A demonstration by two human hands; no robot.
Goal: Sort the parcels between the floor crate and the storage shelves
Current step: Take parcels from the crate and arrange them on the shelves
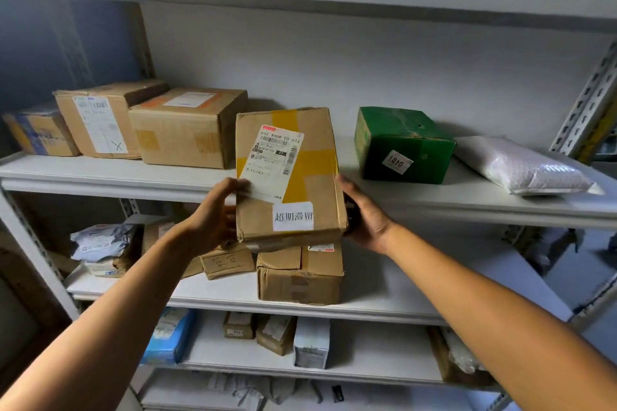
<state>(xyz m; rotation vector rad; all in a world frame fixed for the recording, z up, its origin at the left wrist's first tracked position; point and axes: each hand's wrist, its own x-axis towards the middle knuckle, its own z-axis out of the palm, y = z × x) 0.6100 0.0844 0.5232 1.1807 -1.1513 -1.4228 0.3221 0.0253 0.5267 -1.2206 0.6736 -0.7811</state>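
White metal shelves [434, 207] fill the view. Nearest, the left hand [213, 217] and right hand [364, 213] clamp a flat parcel [290, 177] by its sides, fingers pressed together, at the shelf's front edge. Behind sit a brown box [187, 127] and green box [400, 143]. Tilted steeply, the parcel could slip or catch the edge.

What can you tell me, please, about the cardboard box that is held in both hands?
The cardboard box is flat, brown and creased, crossed with yellow tape. It bears a printed shipping label and a white sticker with handwritten characters. It tilts up towards the camera at the upper shelf's edge, gripped at its sides by the left hand and right hand.
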